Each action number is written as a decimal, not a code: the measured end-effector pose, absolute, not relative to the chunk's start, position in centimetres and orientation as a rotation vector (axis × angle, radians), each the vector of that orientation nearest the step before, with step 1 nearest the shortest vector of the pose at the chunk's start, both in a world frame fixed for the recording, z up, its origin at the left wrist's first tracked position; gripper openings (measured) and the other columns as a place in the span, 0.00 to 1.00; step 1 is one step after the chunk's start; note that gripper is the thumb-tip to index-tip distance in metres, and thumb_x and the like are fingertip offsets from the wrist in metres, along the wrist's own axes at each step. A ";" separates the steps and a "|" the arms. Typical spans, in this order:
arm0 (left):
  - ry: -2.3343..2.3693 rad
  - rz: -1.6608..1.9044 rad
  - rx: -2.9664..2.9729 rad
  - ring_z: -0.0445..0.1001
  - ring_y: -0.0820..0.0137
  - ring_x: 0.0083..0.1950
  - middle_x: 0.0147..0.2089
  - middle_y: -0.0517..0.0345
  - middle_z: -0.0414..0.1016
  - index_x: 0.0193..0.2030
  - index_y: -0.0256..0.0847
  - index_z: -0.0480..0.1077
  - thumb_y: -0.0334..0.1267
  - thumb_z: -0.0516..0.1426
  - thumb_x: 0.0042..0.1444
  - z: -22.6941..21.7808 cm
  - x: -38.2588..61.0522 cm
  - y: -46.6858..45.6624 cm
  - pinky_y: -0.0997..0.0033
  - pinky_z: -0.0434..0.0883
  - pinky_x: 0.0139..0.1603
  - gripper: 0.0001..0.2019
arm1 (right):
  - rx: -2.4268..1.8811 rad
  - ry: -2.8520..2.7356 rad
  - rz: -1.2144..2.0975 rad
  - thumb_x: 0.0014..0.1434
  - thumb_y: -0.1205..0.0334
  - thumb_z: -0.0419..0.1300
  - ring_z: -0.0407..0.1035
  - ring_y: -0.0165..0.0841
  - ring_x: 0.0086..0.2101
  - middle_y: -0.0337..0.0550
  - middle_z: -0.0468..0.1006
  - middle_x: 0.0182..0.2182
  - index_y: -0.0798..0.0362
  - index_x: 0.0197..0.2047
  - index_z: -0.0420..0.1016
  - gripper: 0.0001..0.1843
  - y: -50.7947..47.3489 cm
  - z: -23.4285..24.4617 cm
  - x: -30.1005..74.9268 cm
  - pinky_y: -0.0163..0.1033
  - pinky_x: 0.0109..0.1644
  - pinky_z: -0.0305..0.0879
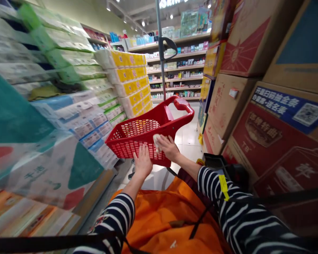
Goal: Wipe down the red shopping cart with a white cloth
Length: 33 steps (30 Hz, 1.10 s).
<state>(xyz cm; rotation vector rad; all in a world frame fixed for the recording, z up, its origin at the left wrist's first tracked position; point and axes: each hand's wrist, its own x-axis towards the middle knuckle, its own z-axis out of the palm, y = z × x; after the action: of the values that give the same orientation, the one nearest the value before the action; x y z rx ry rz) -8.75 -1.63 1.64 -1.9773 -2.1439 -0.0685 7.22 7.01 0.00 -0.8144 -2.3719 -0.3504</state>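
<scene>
In front of me stands a red plastic shopping basket cart [145,135] with perforated sides and a curved handle. My left hand [143,161] lies flat against its near side, fingers stretched out. A whitish cloth [157,141] is under the fingers of my right hand [170,148], which presses it against the cart's side close to the handle end. Part of the cloth is hidden behind that hand. Below the cart a wheel [131,173] partly shows.
Stacked tissue packs [129,79] rise on the left and ahead. Cardboard cartons [254,120] are piled high on the right. A grey pole [163,76] stands beyond the cart, and shelves [185,67] of bottles and boxes line the back. Pale floor tiles [188,139] show between.
</scene>
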 end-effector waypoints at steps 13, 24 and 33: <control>-1.992 -0.103 -2.074 0.41 0.59 0.68 0.68 0.45 0.41 0.65 0.29 0.47 0.33 0.47 0.48 1.2 -5.9 -1.5 0.45 0.46 0.63 0.35 | -1.022 -2.472 -0.324 0.63 0.68 0.45 0.53 0.36 0.59 0.43 0.63 0.58 0.54 0.56 0.64 0.19 5.1 -4.9 8.5 0.51 0.65 0.41; -2.002 -0.138 -1.992 0.40 0.58 0.68 0.68 0.41 0.41 0.65 0.27 0.46 0.34 0.47 0.50 2.3 -7.2 -0.6 0.45 0.44 0.63 0.33 | -1.151 -2.027 -0.419 0.63 0.71 0.41 0.34 0.34 0.63 0.45 0.53 0.62 0.53 0.62 0.54 0.24 7.6 4.7 10.4 0.55 0.65 0.29; -1.996 -0.122 -2.060 0.41 0.58 0.68 0.68 0.44 0.41 0.64 0.27 0.47 0.34 0.46 0.50 1.5 -7.0 -1.0 0.45 0.45 0.63 0.33 | -1.043 -2.469 -0.416 0.65 0.65 0.40 0.44 0.32 0.62 0.36 0.57 0.61 0.50 0.59 0.60 0.21 5.0 -2.2 7.0 0.49 0.66 0.40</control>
<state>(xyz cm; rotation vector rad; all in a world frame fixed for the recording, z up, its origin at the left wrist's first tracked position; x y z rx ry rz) -6.96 -1.00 1.51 -2.0601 -1.9961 -0.1225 7.03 4.98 -2.17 -1.0433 -2.4694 -0.4159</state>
